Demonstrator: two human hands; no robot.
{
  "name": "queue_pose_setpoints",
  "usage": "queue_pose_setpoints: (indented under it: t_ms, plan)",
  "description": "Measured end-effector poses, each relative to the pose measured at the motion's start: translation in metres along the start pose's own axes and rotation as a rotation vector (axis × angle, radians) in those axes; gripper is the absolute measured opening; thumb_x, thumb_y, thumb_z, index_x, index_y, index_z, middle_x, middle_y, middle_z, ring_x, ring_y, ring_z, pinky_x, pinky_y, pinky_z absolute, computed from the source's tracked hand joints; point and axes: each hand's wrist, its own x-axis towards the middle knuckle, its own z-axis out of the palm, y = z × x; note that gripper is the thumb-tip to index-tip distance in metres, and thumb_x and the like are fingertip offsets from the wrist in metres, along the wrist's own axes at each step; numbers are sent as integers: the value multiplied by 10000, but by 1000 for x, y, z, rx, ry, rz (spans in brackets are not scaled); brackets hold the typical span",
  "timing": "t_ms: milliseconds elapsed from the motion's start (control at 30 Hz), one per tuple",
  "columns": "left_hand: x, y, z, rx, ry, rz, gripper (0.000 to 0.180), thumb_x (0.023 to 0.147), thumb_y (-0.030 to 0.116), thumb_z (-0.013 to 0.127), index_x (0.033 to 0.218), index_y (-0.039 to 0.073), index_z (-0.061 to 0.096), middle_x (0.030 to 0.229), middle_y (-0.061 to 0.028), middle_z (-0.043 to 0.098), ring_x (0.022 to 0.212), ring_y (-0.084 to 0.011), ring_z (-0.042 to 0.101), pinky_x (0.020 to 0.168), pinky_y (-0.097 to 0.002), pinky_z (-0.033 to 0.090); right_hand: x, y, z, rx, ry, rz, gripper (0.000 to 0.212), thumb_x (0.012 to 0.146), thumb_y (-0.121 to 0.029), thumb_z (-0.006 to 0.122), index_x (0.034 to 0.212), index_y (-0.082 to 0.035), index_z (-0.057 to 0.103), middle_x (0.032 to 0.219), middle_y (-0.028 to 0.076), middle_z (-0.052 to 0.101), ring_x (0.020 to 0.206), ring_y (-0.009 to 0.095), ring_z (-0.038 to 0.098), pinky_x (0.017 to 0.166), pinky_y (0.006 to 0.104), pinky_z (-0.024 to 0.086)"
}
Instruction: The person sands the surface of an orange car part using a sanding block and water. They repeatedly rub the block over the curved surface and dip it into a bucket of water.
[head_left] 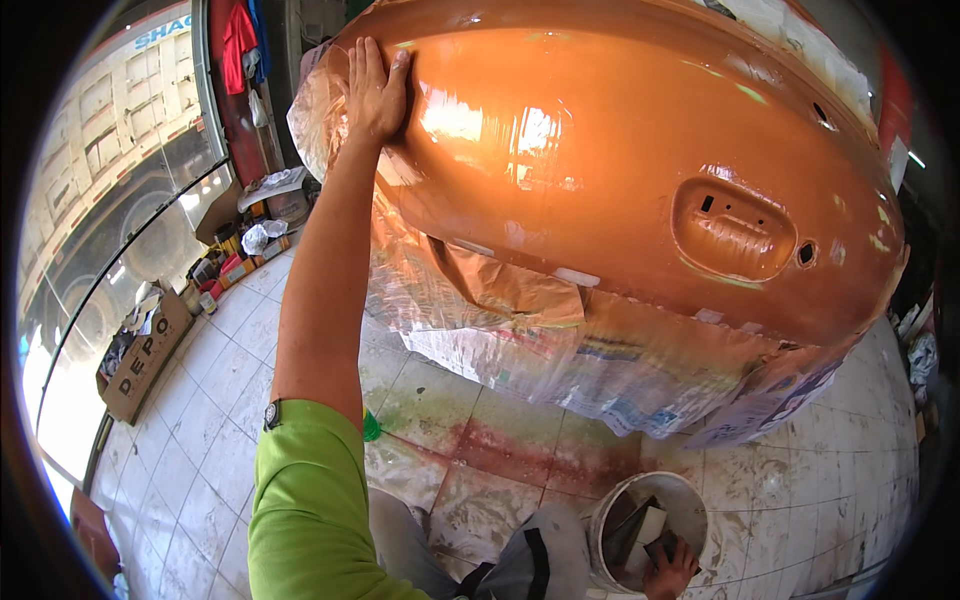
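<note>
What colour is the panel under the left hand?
The panel under the left hand is glossy orange, clearest in the head view.

At the left end of the car panel (600,170) lies the left hand (378,98); the right hand (674,572) holds a block (658,545) in the bucket (688,512).

Daylight (75,400) at left brightens the stained tiled floor (500,445).

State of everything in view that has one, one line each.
Orange car door: glossy, handle recess bare
Left hand: open, flat on door
White bucket: upright, open-topped, blocks inside
Right hand: at bucket, fingers on dark block
Masking paper: draped below door, paint-stained
Floor tiles: stained red, green
Cardboard box: open, filled
</note>
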Motion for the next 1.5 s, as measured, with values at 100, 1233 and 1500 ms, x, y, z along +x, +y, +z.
queue_pose_setpoints:
  t_ms: [100, 1233, 1500]
  plan:
    - [-9, 7, 9, -16, 34, -41, 957, 1052, 702, 384, 1687, 8, 211, 1777, -189, 169, 1656, -334, 113, 1313, -594, 39, -2, 2, 5, 8, 114, -50, 504, 877, -482, 691, 1367, -366, 714, 1639, 126, 474, 1428, 435, 482, 1114, 710, 379]
    - [-215, 124, 3, -19, -158, 312, 1122, 971, 753, 512, 1645, -100, 234, 1726, -308, 224, 1625, -456, 171, 1290, -626, 115, 211, -36, -193, 299, -394, -686, 627, 651, -410, 916, 1239, -249, 767, 1135, 173, 710, 1106, 400, 659, 984, 519, 515]
    - [-427, 102, -3, -546, -474, 645, 418, 968, 175, 695, 1358, 27, 666, 1661, -182, 453, 1541, -341, 433, 1231, -490, 391, 357, -258, -556, 68, 808, -989, 582, 827, -185, 823, 1386, -196, 663, 1549, 145, 513, 1347, 416, 507, 1139, 549, 410]
